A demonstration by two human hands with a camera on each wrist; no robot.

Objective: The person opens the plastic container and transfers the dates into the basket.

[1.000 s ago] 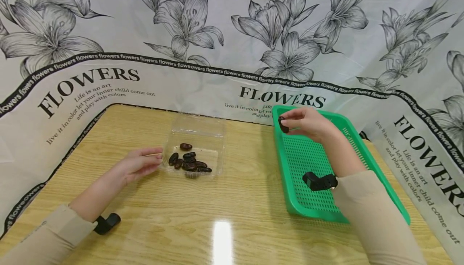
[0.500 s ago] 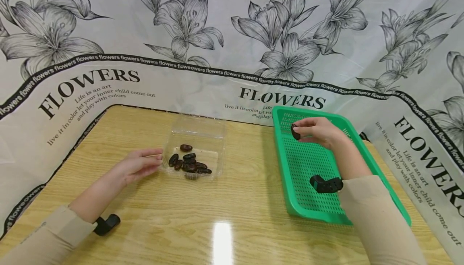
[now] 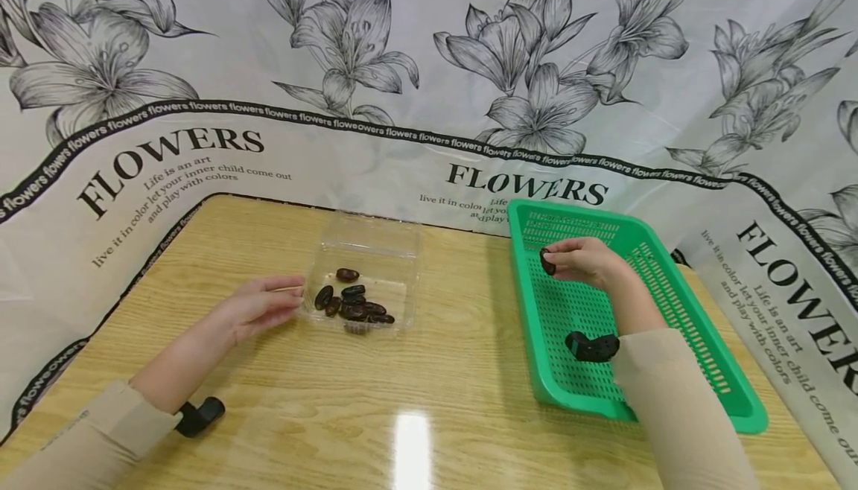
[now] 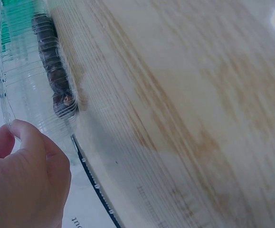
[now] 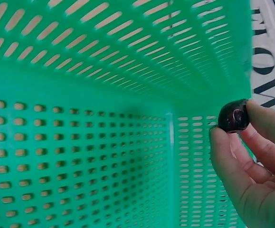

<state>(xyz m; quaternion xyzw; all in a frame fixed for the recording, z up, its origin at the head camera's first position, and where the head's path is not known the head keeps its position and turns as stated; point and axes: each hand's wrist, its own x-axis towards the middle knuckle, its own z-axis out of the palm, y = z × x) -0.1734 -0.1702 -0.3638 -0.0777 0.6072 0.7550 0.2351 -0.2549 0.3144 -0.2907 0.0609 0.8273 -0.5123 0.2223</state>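
Note:
A dark brown date (image 5: 234,116) is pinched between the thumb and fingers of my right hand (image 3: 586,261), over the far left part of the green basket (image 3: 526,311). In the right wrist view the date stands out against the basket's perforated wall. My left hand (image 3: 264,304) is at the left side of a clear plastic box (image 3: 369,237), its thumb and finger pinching the rim in the left wrist view. Several more dates (image 3: 353,310) lie in the box, mostly bunched at its near side, with one date (image 3: 347,275) farther back.
Both containers stand on a wooden table (image 3: 456,371), with a strip of bare wood between them. A white cloth (image 3: 375,155) with printed flowers and lettering rises behind and at the sides. Black cameras (image 3: 593,346) are strapped to both wrists.
My right hand has moved from the basket's far left rim inward and nearer, carrying the date. The left hand keeps its place at the box.

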